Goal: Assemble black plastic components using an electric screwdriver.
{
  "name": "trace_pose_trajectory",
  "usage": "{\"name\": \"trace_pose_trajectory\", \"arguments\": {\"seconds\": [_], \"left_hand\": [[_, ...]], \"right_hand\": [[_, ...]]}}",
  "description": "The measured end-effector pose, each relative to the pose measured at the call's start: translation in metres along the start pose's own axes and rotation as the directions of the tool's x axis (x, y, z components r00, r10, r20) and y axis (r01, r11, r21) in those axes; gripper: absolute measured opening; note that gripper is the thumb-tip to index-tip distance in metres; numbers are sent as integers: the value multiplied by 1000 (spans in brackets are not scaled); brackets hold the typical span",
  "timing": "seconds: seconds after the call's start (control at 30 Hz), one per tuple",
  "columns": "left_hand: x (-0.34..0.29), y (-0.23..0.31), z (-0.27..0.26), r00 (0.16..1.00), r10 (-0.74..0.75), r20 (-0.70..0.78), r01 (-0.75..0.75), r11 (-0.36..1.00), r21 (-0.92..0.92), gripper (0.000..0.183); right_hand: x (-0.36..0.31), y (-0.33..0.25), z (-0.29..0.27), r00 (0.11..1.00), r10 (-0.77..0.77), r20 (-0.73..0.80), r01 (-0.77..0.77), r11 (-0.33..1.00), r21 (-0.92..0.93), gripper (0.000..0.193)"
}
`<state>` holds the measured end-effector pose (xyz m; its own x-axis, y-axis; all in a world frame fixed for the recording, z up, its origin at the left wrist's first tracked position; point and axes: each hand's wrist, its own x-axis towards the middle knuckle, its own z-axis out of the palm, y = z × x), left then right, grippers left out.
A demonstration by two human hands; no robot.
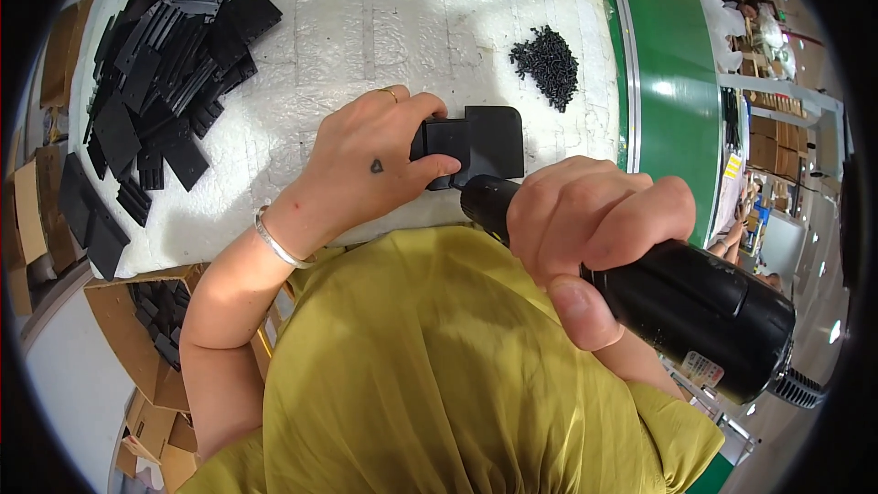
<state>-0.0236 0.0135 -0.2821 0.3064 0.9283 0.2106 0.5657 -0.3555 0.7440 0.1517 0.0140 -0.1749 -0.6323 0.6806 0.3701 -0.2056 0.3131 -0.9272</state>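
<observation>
My left hand [375,160] presses down on a flat black plastic part [485,142] that lies on the white foam work surface [366,18]. Its fingers wrap the part's left edge. My right hand [590,215] grips a black electric screwdriver [677,302]. The tool's front end points at the near edge of the black part, and its tip is hidden behind my hand. A ring and a silver bracelet are on my left hand and wrist.
A heap of flat black plastic parts [160,73] covers the left of the surface. A small pile of black screws [547,62] lies at the right. A green conveyor belt [672,73] runs along the right side. Cardboard boxes [137,329] stand at the lower left.
</observation>
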Motion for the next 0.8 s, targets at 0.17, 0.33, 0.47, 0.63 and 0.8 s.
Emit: {"name": "trace_pose_trajectory", "arguments": {"seconds": [0.17,0.33,0.47,0.63,0.8], "left_hand": [[1,0,1,997,37,-61,-41,997,-59,35],[-2,-1,0,1000,-9,-19,7,998,-61,34],[-2,-1,1,999,-44,8,44,998,-55,35],[1,1,1,997,-75,31,77,995,-65,35],[3,1,1,997,-69,18,70,997,-38,36]], "right_hand": [[0,-1,-1,1000,6,11,-6,998,-57,29],[-2,3,7,999,7,-52,0,992,129,18],[-5,9,9,995,-41,-87,51,991,121,24],[-2,7,7,997,-35,-70,41,995,89,26],[5,5,2,997,-29,66,25,998,61,25]]}}
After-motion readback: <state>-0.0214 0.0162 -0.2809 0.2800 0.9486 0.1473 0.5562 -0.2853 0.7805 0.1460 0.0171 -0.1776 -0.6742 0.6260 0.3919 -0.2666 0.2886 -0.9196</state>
